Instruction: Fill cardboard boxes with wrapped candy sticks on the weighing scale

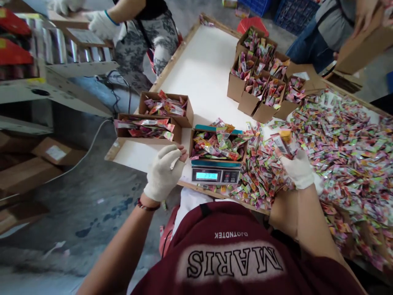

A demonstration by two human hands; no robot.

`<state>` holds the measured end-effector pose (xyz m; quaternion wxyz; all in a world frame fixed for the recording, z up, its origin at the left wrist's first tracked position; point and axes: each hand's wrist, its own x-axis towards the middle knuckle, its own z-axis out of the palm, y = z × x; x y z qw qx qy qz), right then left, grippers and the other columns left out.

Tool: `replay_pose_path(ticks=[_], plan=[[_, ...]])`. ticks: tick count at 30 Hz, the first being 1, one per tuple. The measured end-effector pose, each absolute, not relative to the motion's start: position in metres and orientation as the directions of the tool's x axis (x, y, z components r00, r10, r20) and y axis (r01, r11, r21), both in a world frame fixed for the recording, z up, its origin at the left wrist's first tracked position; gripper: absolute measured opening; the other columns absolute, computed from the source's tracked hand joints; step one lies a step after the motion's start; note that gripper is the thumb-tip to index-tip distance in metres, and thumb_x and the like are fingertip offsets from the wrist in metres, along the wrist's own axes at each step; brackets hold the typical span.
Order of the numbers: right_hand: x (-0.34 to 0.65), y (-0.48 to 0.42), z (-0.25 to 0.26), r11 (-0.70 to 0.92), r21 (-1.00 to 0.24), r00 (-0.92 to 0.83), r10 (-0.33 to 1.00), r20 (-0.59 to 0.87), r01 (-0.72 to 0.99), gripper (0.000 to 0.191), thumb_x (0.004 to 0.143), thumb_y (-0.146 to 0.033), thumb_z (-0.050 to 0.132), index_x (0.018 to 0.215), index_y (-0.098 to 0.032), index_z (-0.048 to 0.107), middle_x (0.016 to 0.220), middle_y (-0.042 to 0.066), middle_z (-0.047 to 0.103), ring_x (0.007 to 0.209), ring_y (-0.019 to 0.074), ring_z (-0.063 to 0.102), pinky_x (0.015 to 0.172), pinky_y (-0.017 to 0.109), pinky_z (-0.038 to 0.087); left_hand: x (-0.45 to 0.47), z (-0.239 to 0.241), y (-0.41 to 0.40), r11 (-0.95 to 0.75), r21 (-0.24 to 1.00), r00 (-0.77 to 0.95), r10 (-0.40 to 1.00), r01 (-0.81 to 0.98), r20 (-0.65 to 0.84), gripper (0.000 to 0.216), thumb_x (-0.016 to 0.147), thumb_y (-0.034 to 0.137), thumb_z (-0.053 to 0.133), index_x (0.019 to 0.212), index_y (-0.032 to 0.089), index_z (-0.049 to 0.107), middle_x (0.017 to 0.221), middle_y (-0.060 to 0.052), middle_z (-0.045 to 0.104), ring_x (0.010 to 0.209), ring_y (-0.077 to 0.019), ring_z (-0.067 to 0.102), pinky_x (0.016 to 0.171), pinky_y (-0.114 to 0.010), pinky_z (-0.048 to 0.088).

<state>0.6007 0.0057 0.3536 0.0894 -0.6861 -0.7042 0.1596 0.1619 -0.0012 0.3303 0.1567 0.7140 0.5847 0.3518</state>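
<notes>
My left hand point(164, 172), in a white glove with bare fingertips, hovers at the left side of an open cardboard box point(217, 159). Its fingers are loosely bent and slightly apart, with nothing visible in them. That box is full of small colourful packets point(215, 143) and rests on a digital scale point(215, 175) with a lit display; the digits are blurred. To the right, my gloved right hand point(297, 168) pinches a small packet point(280, 143) with a barcode-like label, above a heap of loose packets point(264, 172).
Two filled boxes point(147, 141) stand left of the scale. Several more filled boxes point(260, 96) stand across the white table point(205, 69). A co-worker's gloved hand point(102, 24) is on a carton at a roller conveyor point(73, 51). Another person handles a carton point(362, 45) at upper right.
</notes>
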Motion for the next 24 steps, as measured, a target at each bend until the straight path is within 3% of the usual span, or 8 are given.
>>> replay_pose_path(ticks=[2,5,7,10,14,17,21,24], plan=[[0.610,-0.003,0.351,-0.096,-0.284,0.053,0.986,-0.156,0.954,0.044,0.089,-0.044,0.060,0.125,-0.020,0.067,0.114,0.016,0.072,0.111,0.0331,0.067,0.098,0.047,0.054,0.162,0.330,0.000,-0.259,0.642,0.056,0.946,0.722,0.319,0.021,0.097,0.033,0.059,0.094,0.016,0.071,0.111,-0.009,0.073,0.103,-0.0194,0.071,0.095,-0.033,0.058],[0.610,-0.007,0.350,-0.188,-0.202,0.140,0.963,-0.229,0.961,0.069,0.081,-0.051,0.071,0.139,-0.017,0.057,0.126,0.019,0.067,0.119,0.0363,0.064,0.099,0.050,0.053,0.169,0.336,0.010,-0.298,0.650,0.086,0.938,0.699,0.337,0.020,0.097,0.033,0.058,0.096,0.017,0.070,0.110,-0.009,0.072,0.106,-0.0199,0.069,0.099,-0.034,0.057],[0.598,-0.001,0.353,-0.103,-0.280,0.058,0.985,-0.163,0.954,0.073,0.085,-0.052,0.067,0.147,-0.017,0.050,0.139,0.020,0.061,0.129,0.0352,0.058,0.107,0.051,0.049,0.180,0.343,0.022,-0.329,0.647,0.122,0.931,0.688,0.343,0.022,0.097,0.034,0.057,0.103,0.018,0.070,0.113,-0.009,0.071,0.111,-0.0209,0.068,0.100,-0.035,0.056],[0.563,0.023,0.364,0.129,-0.426,-0.106,0.991,0.076,0.896,0.063,0.095,-0.050,0.056,0.147,-0.015,0.048,0.143,0.019,0.057,0.136,0.0316,0.052,0.116,0.051,0.043,0.205,0.356,0.041,-0.367,0.597,0.176,0.919,0.714,0.354,0.034,0.096,0.038,0.059,0.121,0.017,0.066,0.122,-0.012,0.066,0.115,-0.0233,0.065,0.101,-0.037,0.056],[0.501,0.067,0.371,0.338,-0.468,-0.254,0.938,0.235,0.817,0.051,0.100,-0.047,0.051,0.140,-0.015,0.054,0.137,0.017,0.059,0.134,0.0285,0.052,0.117,0.048,0.041,0.239,0.362,0.063,-0.410,0.510,0.239,0.898,0.756,0.368,0.059,0.092,0.039,0.063,0.144,0.015,0.051,0.134,-0.015,0.059,0.116,-0.0253,0.064,0.096,-0.037,0.056],[0.464,0.091,0.365,0.333,-0.462,-0.282,0.943,0.176,0.822,0.045,0.098,-0.042,0.056,0.134,-0.014,0.060,0.137,0.018,0.058,0.133,0.0305,0.051,0.116,0.048,0.041,0.247,0.357,0.069,-0.401,0.496,0.276,0.910,0.770,0.309,0.039,0.094,0.032,0.056,0.129,0.016,0.063,0.119,-0.012,0.066,0.104,-0.0238,0.066,0.087,-0.035,0.055],[0.444,0.102,0.360,0.320,-0.451,-0.324,0.943,0.070,0.833,0.020,0.091,-0.028,0.064,0.104,-0.015,0.072,0.126,0.015,0.065,0.126,0.0310,0.053,0.113,0.048,0.040,0.234,0.351,0.060,-0.341,0.565,0.241,0.939,0.751,0.247,0.022,0.094,0.025,0.051,0.098,0.016,0.070,0.099,-0.009,0.070,0.092,-0.0214,0.067,0.082,-0.032,0.052],[0.448,0.095,0.367,0.367,-0.562,-0.346,0.926,0.149,0.741,0.014,0.093,-0.023,0.059,0.098,-0.016,0.070,0.111,0.010,0.070,0.114,0.0251,0.060,0.107,0.041,0.045,0.222,0.349,0.050,-0.305,0.621,0.177,0.949,0.722,0.261,0.020,0.094,0.028,0.053,0.090,0.016,0.068,0.095,-0.008,0.072,0.092,-0.0205,0.066,0.085,-0.031,0.052]])
